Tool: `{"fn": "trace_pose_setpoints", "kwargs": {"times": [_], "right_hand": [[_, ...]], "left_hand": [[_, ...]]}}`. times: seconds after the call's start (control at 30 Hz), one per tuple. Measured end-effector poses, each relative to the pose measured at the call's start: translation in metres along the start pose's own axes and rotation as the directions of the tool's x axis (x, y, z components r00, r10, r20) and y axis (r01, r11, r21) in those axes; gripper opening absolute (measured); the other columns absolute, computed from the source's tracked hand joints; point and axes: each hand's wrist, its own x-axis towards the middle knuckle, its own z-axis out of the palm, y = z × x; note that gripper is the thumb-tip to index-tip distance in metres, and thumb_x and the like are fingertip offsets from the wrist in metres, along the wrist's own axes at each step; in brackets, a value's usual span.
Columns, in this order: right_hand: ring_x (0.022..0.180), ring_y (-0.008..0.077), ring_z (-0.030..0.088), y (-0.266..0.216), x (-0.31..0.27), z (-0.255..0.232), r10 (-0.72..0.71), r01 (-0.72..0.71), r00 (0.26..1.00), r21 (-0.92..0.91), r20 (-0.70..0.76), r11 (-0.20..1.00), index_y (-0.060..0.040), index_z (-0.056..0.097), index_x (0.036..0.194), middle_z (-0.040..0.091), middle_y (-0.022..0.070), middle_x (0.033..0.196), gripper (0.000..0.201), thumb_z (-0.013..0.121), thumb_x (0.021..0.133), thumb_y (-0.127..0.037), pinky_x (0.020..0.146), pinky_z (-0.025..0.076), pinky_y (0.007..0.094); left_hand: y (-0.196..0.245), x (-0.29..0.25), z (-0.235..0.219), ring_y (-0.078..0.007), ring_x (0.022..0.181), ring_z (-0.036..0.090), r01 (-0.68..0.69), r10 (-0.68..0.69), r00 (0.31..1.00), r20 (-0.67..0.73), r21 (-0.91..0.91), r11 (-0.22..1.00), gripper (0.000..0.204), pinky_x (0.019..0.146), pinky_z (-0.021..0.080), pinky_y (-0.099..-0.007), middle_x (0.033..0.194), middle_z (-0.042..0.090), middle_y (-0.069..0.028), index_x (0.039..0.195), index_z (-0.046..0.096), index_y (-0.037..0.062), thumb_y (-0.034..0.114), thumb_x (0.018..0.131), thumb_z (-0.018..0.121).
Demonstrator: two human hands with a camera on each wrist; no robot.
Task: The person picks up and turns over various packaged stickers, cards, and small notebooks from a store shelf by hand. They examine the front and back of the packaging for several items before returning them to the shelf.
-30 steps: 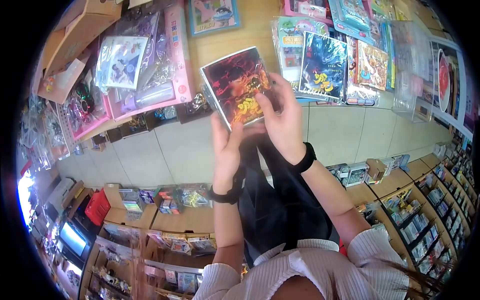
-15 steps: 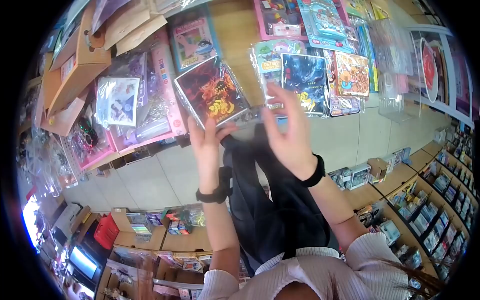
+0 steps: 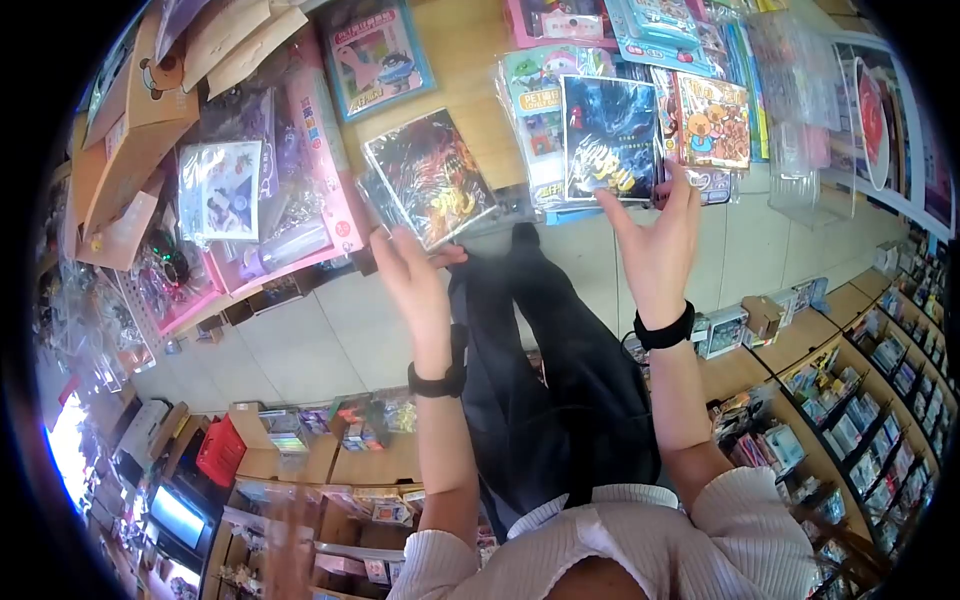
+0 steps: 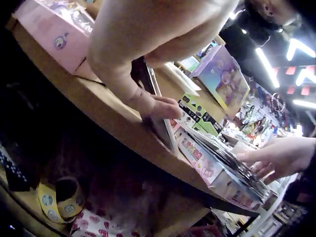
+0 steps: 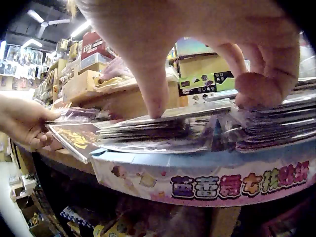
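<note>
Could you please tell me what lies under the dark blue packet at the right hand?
Beneath the dark blue packet, edges of a stack of thin packets show, above a box with colourful Chinese lettering; the packets' covered faces cannot be seen.

Stacked packets (image 5: 143, 134) are seen above the box (image 5: 153, 170) — touched from over it by the right hand (image 5: 197, 19), thumb and fingers spread. Left of the box, a tilted, gold-printed sleeve (image 5: 76, 139) is held — by the left hand (image 5: 24, 121).

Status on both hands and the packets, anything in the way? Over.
Left hand holding red-and-black packet. Right hand at dark-blue packet, grip unclear. Orange packet crowding close beside it.
</note>
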Motion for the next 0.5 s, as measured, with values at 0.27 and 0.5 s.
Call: {"fn": "trace_pose_setpoints", "kwargs": {"times": [0.27,0.5], "right_hand": [[0.065,0.0189,0.046,0.011,0.012,0.005,0.156,-0.167,0.986,0.21,0.065,0.963,0.001,0.051,0.105,0.047,0.0059,0.072,0.053,0.079,0.065,-0.018,0.06,0.041,0.031],[0.068,0.019,0.048,0.019,0.011,0.01,0.149,-0.176,0.984,0.425,0.097,0.888,0.0017,0.053,0.089,0.051,0.01,0.081,0.03,0.072,0.072,-0.015,0.063,0.041,0.0301]], "left_hand": [[0.027,-0.006,0.0,-0.0164,0.054,0.061,-0.3,0.4,0.914,-0.064,0.556,0.775,0.02,0.047,0.047,-0.0258,0.068,0.054,-0.012,0.1,0.044,-0.0043,0.014,0.096,0.037],[0.032,-0.002,-0.023,-0.0199,0.06,0.062,-0.276,0.479,0.827,-0.295,0.529,0.803,0.025,0.053,0.052,-0.0261,0.082,0.056,-0.016,0.102,0.041,-0.0061,0.017,0.097,0.036]]}}
